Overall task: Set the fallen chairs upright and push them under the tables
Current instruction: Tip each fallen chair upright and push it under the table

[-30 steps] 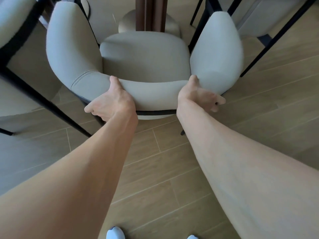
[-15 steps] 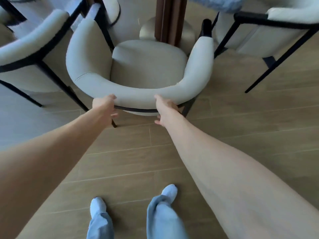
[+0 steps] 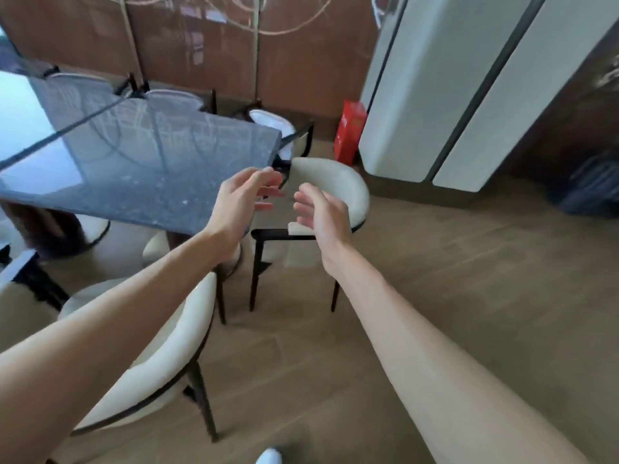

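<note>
A cream curved-back chair with black legs stands upright at the lower left, its seat tucked under the dark stone table. A second cream chair stands upright at the table's right corner, partly hidden behind my hands. My left hand and my right hand hover in the air in front of me, palms facing each other, fingers loose. Neither hand touches a chair or holds anything.
A third chair stands at the table's far end. A red box sits on the floor by a large white cabinet. A dark bag lies at the far right. Wooden floor spreads to the right.
Both hands have let go of the chair's backrest and lifted into the air. My view has risen from the chair to the table and the room.
</note>
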{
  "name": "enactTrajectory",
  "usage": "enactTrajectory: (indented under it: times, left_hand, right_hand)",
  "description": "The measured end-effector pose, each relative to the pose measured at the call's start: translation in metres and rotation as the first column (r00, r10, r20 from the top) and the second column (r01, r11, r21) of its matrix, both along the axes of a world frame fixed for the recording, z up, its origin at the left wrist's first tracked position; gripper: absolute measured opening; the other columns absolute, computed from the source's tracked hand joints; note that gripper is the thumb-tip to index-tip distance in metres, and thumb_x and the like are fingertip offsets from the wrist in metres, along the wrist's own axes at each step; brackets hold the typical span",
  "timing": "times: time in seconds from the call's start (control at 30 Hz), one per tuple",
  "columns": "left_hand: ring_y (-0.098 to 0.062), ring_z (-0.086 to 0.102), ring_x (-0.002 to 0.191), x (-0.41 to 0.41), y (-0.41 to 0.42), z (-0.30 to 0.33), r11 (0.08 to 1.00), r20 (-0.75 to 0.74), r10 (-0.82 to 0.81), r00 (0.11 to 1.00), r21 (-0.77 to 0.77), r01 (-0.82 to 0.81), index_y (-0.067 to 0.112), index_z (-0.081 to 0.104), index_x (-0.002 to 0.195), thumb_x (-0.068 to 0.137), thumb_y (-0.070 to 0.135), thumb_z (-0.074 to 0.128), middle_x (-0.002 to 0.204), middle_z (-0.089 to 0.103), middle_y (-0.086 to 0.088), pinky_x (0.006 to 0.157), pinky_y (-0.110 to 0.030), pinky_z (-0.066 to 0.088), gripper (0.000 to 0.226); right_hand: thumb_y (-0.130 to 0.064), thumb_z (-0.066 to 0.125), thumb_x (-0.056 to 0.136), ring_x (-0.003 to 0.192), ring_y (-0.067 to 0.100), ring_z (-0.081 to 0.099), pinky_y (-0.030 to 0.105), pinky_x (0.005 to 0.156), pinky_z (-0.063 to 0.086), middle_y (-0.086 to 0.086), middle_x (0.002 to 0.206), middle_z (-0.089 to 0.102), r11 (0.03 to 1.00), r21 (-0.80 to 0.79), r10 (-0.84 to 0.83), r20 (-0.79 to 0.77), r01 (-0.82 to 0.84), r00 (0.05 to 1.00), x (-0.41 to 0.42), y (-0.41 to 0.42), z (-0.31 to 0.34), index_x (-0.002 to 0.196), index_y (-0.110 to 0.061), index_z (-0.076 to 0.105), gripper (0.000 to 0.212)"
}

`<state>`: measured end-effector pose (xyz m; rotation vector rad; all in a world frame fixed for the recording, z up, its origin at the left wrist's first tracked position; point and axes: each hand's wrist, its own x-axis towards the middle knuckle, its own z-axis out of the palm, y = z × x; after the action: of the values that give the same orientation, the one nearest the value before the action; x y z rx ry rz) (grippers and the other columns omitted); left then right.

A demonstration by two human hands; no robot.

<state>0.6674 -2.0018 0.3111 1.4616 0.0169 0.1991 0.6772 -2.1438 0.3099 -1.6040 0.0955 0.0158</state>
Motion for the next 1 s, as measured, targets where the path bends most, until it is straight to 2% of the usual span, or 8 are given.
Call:
enactTrajectory:
  times: [0.13, 0.27, 0.43, 0.63, 0.7, 0.8, 0.9, 1.0]
  left_hand:
    - [-0.020, 0.070, 0.106, 0.053, -0.067, 0.022, 0.999, 0.149, -0.037, 0.988, -0.005, 0.038, 0.010, 0.074, 0.103, 0.099, 0.029, 0.055, 0.113, 0.074, -0.011, 0.093, -0.042, 0.054, 0.028]
    - [-0.022, 0.070, 0.110, 0.126, -0.121, 0.019, 0.993, 0.221, -0.022, 0.975, -0.108, 0.047, 0.024, 0.078, 0.096, 0.091, 0.040, 0.055, 0.114, 0.075, -0.005, 0.090, -0.039, 0.056, 0.028]
    - [-0.021, 0.071, 0.107, 0.224, -0.186, 0.034, 0.989, 0.233, 0.032, 0.972, -0.146, 0.003, 0.019, 0.079, 0.098, 0.096, 0.028, 0.051, 0.117, 0.072, -0.010, 0.092, -0.043, 0.059, 0.030]
    - [-0.025, 0.072, 0.104, 0.323, -0.249, 0.080, 0.999, 0.253, 0.013, 0.967, -0.051, 0.000, 0.021, 0.078, 0.090, 0.085, 0.036, 0.059, 0.109, 0.075, -0.006, 0.082, -0.033, 0.058, 0.026]
    - [-0.027, 0.072, 0.101, 0.355, -0.267, 0.084, 0.999, 0.265, 0.032, 0.964, -0.048, -0.020, 0.022, 0.078, 0.086, 0.082, 0.040, 0.061, 0.105, 0.075, -0.009, 0.086, -0.038, 0.058, 0.025]
    - [-0.028, 0.072, 0.102, 0.407, -0.294, 0.077, 0.996, 0.285, 0.078, 0.955, -0.056, -0.065, 0.018, 0.077, 0.090, 0.085, 0.039, 0.060, 0.107, 0.075, -0.009, 0.095, -0.049, 0.055, 0.027]
    - [-0.030, 0.071, 0.102, 0.463, -0.319, 0.068, 0.989, 0.288, 0.145, 0.946, -0.081, -0.127, 0.015, 0.077, 0.093, 0.090, 0.033, 0.056, 0.109, 0.074, -0.012, 0.097, -0.054, 0.053, 0.028]
    - [-0.035, 0.071, 0.103, 0.524, -0.347, 0.060, 0.963, 0.278, 0.267, 0.923, -0.114, -0.245, 0.001, 0.072, 0.101, 0.097, 0.025, 0.049, 0.111, 0.073, -0.018, 0.097, -0.059, 0.053, 0.034]
  right_hand:
    - [-0.036, 0.060, 0.093, 0.101, 0.016, 0.072, 0.033, 0.083, 0.057, 0.000, 0.104, 0.076, 0.993, 0.090, -0.088, 0.165, 0.074, 0.982, 0.043, -0.091, 0.042, 0.097, -0.022, 0.073, 0.019]
    - [-0.046, 0.057, 0.081, 0.100, 0.013, 0.073, 0.031, 0.088, 0.058, 0.001, 0.105, 0.078, 0.985, 0.157, -0.106, 0.250, 0.068, 0.963, 0.111, -0.161, 0.066, 0.101, -0.020, 0.075, 0.037]
    - [-0.032, 0.055, 0.099, 0.105, 0.016, 0.072, 0.043, 0.100, 0.055, 0.003, 0.108, 0.077, 0.983, 0.181, -0.094, 0.305, 0.039, 0.948, 0.205, -0.222, 0.097, 0.103, -0.018, 0.074, 0.024]
    - [-0.027, 0.053, 0.102, 0.103, 0.014, 0.073, 0.039, 0.098, 0.056, 0.000, 0.109, 0.077, 0.996, 0.069, 0.018, 0.418, -0.051, 0.908, 0.310, -0.294, 0.124, 0.117, -0.012, 0.073, 0.029]
    - [-0.026, 0.053, 0.102, 0.103, 0.016, 0.073, 0.038, 0.096, 0.057, 0.001, 0.108, 0.078, 0.992, 0.099, 0.031, 0.439, -0.083, 0.898, 0.348, -0.320, 0.120, 0.117, -0.012, 0.073, 0.029]
    - [-0.027, 0.052, 0.101, 0.103, 0.017, 0.073, 0.040, 0.096, 0.056, 0.001, 0.108, 0.078, 0.981, 0.146, 0.045, 0.460, -0.125, 0.887, 0.416, -0.356, 0.110, 0.115, -0.013, 0.073, 0.029]
    - [-0.035, 0.053, 0.092, 0.104, 0.018, 0.073, 0.039, 0.094, 0.056, 0.001, 0.107, 0.078, 0.966, 0.188, 0.076, 0.448, -0.177, 0.891, 0.487, -0.382, 0.101, 0.111, -0.016, 0.073, 0.034]
    - [-0.035, 0.052, 0.090, 0.103, 0.018, 0.073, 0.039, 0.093, 0.057, 0.001, 0.106, 0.078, 0.946, 0.220, 0.123, 0.432, -0.237, 0.894, 0.561, -0.405, 0.097, 0.108, -0.018, 0.074, 0.033]
